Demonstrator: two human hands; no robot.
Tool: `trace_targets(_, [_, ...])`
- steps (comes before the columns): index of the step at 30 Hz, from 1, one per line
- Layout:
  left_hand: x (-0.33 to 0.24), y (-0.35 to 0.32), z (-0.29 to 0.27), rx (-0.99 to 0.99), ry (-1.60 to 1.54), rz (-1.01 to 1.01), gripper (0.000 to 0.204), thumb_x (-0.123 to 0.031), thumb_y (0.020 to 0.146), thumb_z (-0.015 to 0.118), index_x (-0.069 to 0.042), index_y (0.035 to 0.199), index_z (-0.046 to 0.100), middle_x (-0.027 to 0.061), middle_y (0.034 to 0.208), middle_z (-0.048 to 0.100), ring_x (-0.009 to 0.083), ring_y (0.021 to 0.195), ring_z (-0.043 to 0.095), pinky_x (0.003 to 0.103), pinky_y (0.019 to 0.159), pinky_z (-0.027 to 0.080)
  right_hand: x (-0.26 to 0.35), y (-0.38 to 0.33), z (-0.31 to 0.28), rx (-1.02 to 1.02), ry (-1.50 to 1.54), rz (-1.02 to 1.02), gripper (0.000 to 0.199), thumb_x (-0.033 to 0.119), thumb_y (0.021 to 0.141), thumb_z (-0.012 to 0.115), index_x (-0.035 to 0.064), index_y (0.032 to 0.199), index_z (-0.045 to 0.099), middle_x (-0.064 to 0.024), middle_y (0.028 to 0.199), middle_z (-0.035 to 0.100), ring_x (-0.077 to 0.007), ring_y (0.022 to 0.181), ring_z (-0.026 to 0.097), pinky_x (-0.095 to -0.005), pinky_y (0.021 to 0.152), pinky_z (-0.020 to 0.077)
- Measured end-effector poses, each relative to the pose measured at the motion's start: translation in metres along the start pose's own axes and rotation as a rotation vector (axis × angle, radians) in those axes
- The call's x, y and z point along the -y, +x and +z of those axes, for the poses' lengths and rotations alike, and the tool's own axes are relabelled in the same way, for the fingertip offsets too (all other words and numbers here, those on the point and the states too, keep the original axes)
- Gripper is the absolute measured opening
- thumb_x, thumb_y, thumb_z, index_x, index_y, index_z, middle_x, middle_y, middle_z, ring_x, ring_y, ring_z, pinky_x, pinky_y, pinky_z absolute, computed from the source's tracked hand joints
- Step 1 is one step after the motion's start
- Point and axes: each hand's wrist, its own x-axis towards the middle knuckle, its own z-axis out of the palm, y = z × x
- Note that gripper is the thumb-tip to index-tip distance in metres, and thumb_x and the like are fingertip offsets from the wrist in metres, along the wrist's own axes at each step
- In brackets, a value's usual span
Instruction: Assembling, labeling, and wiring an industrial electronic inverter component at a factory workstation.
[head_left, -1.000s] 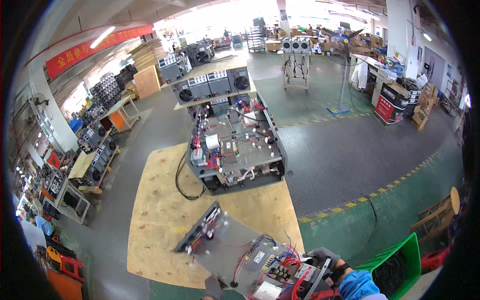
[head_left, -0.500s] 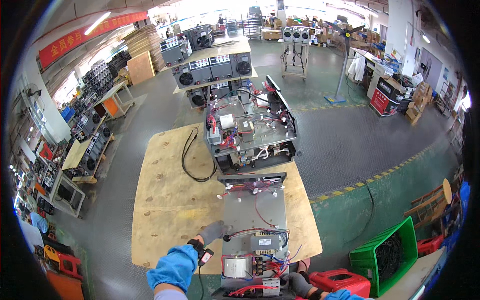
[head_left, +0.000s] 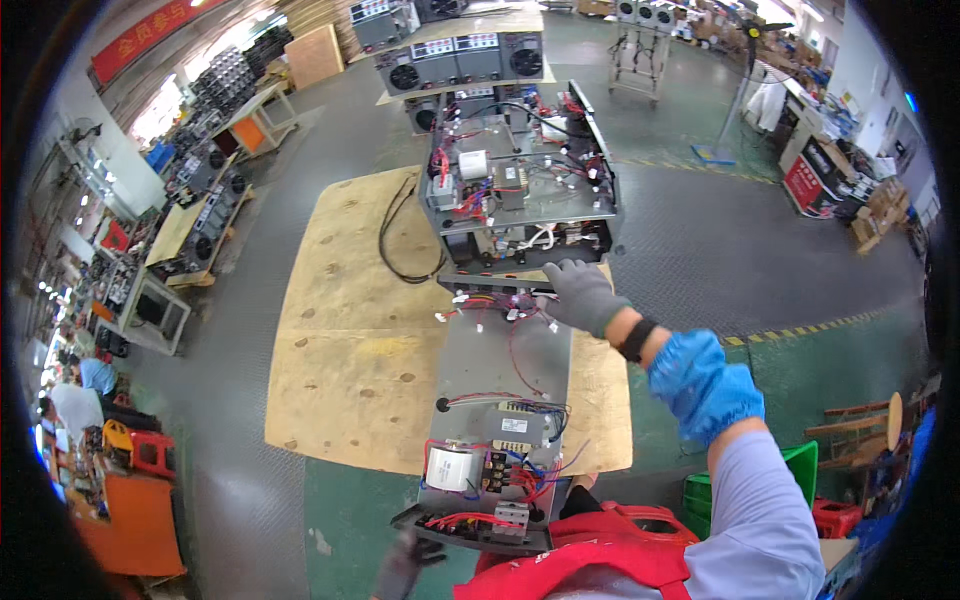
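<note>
A wide workshop floor is stretching out under a plywood sheet (head_left: 340, 360), where a long grey metal panel (head_left: 500, 360) with wires is lying before an open machine chassis (head_left: 520, 200). The left hand (head_left: 402, 565) is blurring at the panel's near edge, its fingers too unclear to tell. The gloved right hand (head_left: 583, 296) is resting on the panel's far end, fingers spread loosely, gripping nothing; a red banner (head_left: 150, 40) is hanging far left.

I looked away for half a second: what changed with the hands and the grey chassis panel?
The right hand came up from the panel's near end and now reaches over its far end, by the loose wires. The left hand dropped to the near corner. The grey chassis panel stayed on the plywood sheet.
</note>
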Motion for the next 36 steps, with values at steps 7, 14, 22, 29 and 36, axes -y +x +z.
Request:
trace_targets(7, [0.03,-0.003,0.073,-0.08,0.128,0.071,0.04,-0.041,0.092,0.061,-0.011,0.119,0.062,0.0011,0.108,0.064,0.0128,0.095,0.062,0.031,0.082,0.051,-0.018,0.03,0.03,0.3,-0.135,-0.206,0.016,0.016,0.076,0.06,0.0066,0.084,0.07,-0.0157,0.079,0.069,-0.0338,0.075,0.069,-0.0436,0.064,0.0539])
trace_targets(14, [0.042,0.005,0.077,-0.273,0.11,0.141,0.025,-0.029,0.088,0.064,-0.009,0.103,0.067,-0.0014,0.095,0.065,0.0115,0.084,0.061,0.03,0.076,0.05,-0.024,0.029,0.016,0.406,-0.085,-0.298,0.019,0.019,0.074,0.065,0.008,0.087,0.074,-0.014,0.084,0.071,-0.0318,0.079,0.071,-0.0419,0.066,0.0556])
trace_targets(22, [0.023,0.019,0.06,-0.359,0.427,0.153,0.019,-0.025,0.089,0.062,-0.012,0.102,0.065,-0.0026,0.086,0.059,0.0095,0.079,0.057,0.028,0.073,0.049,-0.053,-0.005,0.02,0.273,0.043,-0.209,0.019,0.022,0.077,0.062,0.0048,0.083,0.068,-0.0154,0.083,0.069,-0.0332,0.075,0.068,-0.0432,0.064,0.0533])
trace_targets(29, [-0.06,0.101,0.014,-0.376,0.649,0.306,0.031,-0.004,0.073,0.063,-0.004,0.104,0.058,0.0068,0.093,0.064,0.0168,0.074,0.06,0.033,0.064,0.051,-0.083,-0.076,-0.007,0.231,0.082,0.153,0.017,0.02,0.08,0.06,0.0058,0.088,0.063,-0.0141,0.083,0.067,-0.0329,0.075,0.067,-0.0435,0.067,0.0533])
trace_targets(36, [-0.181,0.187,0.076,-0.456,1.337,0.57,0.027,-0.01,0.064,0.066,0.0,0.089,0.06,0.0192,0.081,0.066,0.0342,0.08,0.066,0.043,0.07,0.052,-0.071,-0.114,-0.011,0.015,0.096,0.488,0.017,0.023,0.082,0.062,0.0067,0.087,0.059,-0.0133,0.082,0.064,-0.034,0.075,0.065,-0.0457,0.065,0.0519])
